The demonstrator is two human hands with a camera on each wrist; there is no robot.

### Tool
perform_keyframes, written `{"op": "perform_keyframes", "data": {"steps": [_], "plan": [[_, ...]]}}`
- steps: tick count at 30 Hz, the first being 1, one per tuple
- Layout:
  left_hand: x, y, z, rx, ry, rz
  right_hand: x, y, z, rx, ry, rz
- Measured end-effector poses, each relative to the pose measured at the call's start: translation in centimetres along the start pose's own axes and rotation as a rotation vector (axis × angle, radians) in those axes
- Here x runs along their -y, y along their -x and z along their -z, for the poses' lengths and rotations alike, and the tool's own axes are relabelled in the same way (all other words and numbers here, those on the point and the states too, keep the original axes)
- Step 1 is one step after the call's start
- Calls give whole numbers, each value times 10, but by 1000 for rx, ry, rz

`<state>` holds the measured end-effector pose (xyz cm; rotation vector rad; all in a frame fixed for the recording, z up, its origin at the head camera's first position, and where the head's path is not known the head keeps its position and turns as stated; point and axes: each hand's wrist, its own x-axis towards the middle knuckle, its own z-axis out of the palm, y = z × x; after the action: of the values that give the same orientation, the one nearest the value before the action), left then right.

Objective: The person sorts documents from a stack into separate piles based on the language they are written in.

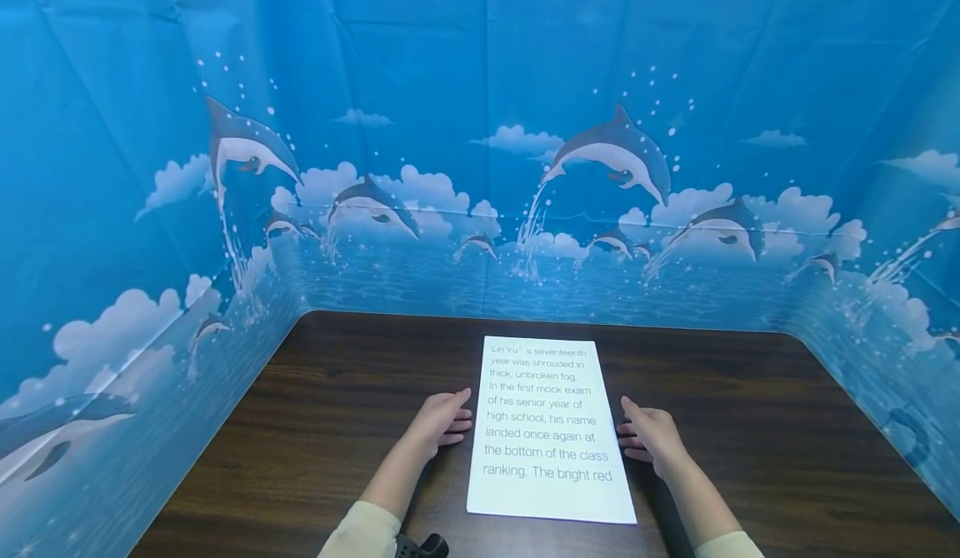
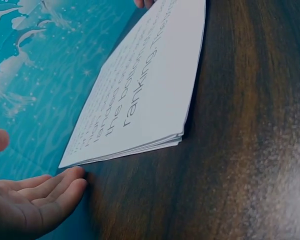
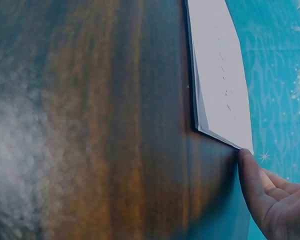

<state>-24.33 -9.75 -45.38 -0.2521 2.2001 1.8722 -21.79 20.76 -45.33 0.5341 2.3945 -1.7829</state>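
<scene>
A stack of white paper sheets [image 1: 547, 495] printed with large English text lies flat in front of me. Its layered edges show in the left wrist view, where the paper stack [image 2: 165, 100] is several sheets thick. Along its left edge is my left hand [image 1: 442, 420], fingers loosely extended and thumb raised. My right hand [image 1: 654, 437] sits at the opposite edge in a mirrored pose, fingers pointing inward. In the right wrist view a fingertip of the right hand [image 3: 277, 202] is right at the corner of the paper stack [image 3: 222, 75]. Neither hand grips anything.
The dark wood-grain table [image 1: 360, 358] carries the paper. A blue backdrop [image 1: 450, 58] printed with dolphins, clouds and water rises behind the table and along both sides. A black band with a small device [image 1: 431, 546] is on the left wrist, below the pale sleeve [image 1: 363, 531].
</scene>
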Motion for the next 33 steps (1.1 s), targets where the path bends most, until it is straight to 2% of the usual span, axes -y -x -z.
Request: {"op": "perform_keyframes", "data": {"steps": [7,18,23,33], "plan": [[0,1,-2,-21,3,41,-3,0,1,-2,-10,4],[4,2,-9,-43,-41,51,-1,5,-3,-36,40,-23],[5,2,-10,-42,-51,31,-5,4,-6,-42,105,5],[9,5,-14,-82,-168,-43,-10,4,-12,-80,202,59]]}}
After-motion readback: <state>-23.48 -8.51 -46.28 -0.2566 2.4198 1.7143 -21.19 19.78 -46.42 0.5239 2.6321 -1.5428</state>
